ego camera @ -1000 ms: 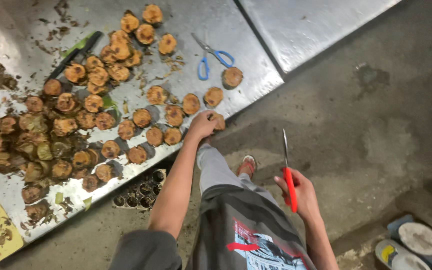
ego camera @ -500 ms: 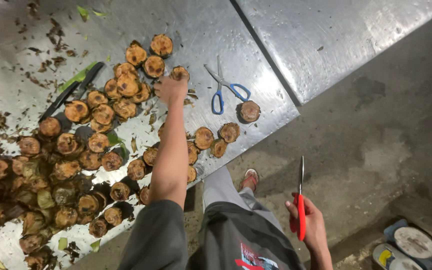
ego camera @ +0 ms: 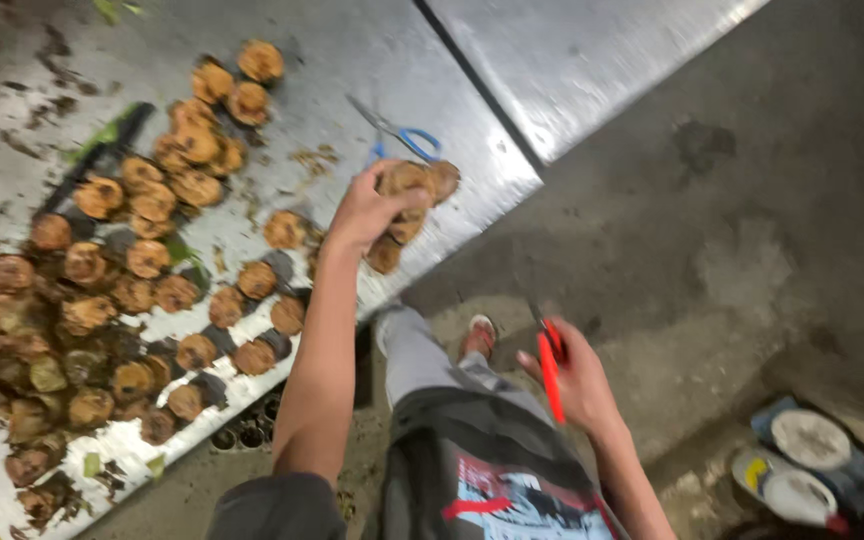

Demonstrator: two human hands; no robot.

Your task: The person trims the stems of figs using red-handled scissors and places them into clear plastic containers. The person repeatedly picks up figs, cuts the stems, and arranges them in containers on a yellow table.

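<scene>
My left hand is closed around a brown round husked piece lifted just above the metal table, near its front right corner. More brown round pieces lie spread over the table to the left of that hand. Blue-handled scissors lie on the table just beyond my left hand. My right hand hangs low over the floor beside my leg and grips a red-handled tool with its dark blade pointing up.
A second metal sheet lies to the right of the table across a dark gap. The concrete floor runs to the right. Round containers sit at the lower right. A green-and-black knife lies among the pieces.
My left hand drew back from the far cluster of pieces toward the table's front right corner and now holds a brown piece. The right hand stayed low with the red tool.
</scene>
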